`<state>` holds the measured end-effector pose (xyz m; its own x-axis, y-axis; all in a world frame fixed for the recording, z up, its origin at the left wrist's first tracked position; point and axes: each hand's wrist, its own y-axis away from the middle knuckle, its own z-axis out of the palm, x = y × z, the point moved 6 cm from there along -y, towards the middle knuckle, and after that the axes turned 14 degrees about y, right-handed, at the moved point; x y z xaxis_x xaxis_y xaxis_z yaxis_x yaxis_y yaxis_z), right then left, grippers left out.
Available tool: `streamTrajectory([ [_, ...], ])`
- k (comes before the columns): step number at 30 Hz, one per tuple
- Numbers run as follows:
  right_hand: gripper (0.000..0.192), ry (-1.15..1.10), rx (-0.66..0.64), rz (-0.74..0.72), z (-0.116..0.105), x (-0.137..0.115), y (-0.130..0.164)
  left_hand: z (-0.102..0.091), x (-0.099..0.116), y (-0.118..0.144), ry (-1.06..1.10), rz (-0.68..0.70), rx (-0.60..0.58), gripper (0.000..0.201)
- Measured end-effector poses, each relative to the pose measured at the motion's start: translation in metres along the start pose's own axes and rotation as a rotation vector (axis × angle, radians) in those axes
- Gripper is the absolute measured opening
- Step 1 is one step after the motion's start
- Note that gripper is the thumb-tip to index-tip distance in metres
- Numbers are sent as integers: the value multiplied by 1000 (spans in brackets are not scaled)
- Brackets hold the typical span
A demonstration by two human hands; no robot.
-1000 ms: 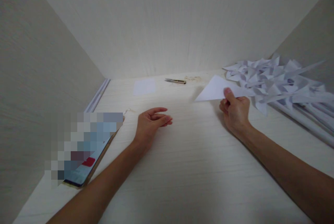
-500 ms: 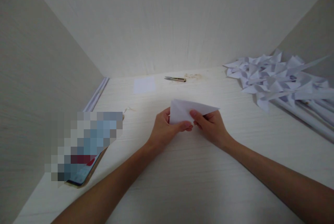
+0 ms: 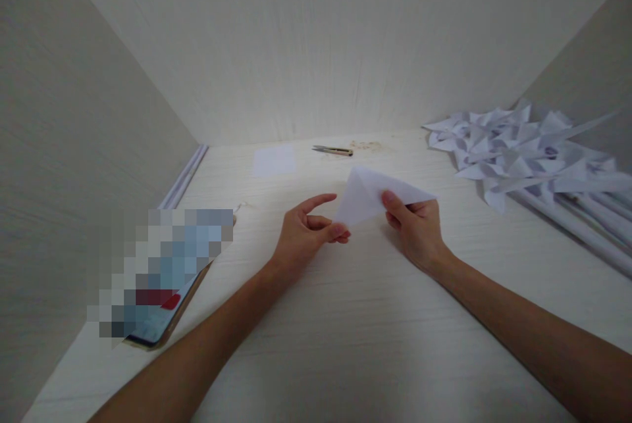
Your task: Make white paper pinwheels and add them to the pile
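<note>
A folded sheet of white paper [image 3: 366, 194], roughly triangular, is held up between my two hands above the table. My right hand [image 3: 415, 224] grips its right part, thumb on the near face and fingers behind. At the paper's lower left corner, my left hand [image 3: 309, 231] pinches with the thumb and lower fingers, while its index finger is stretched out apart from the sheet. The paper's far face is hidden, and so are the right fingertips behind it.
Thread snips [image 3: 333, 150] lie near the back wall, right of a small white paper square [image 3: 274, 160]. A phone [image 3: 170, 318], partly pixelated, is at left near rolled paper tubes [image 3: 184, 177]. Folded paper pinwheels [image 3: 533, 147] pile over more tubes [image 3: 577, 225] at right.
The folded paper has shifted right and tilted, its top edge rising. My right hand moved right with it. My left hand slid left to the lower corner, its index finger extending.
</note>
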<state>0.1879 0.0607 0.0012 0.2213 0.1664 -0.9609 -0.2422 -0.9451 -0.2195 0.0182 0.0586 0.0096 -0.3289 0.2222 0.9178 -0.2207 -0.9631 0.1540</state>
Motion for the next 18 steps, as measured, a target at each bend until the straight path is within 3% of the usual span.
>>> streamTrajectory([
  [5,34,-73,46,6,-3,-5,2,1,-2,1,20,-7,-40,61],
  [10,45,-253,305,-24,-28,-16,-6,-11,1,0,59,41,11,57],
  [14,49,-204,119,66,-14,-12,-3,-14,5,-3,167,103,33,44],
  [18,44,-90,-160,123,18,-6,14,0,-2,0,96,-1,-80,33],
])
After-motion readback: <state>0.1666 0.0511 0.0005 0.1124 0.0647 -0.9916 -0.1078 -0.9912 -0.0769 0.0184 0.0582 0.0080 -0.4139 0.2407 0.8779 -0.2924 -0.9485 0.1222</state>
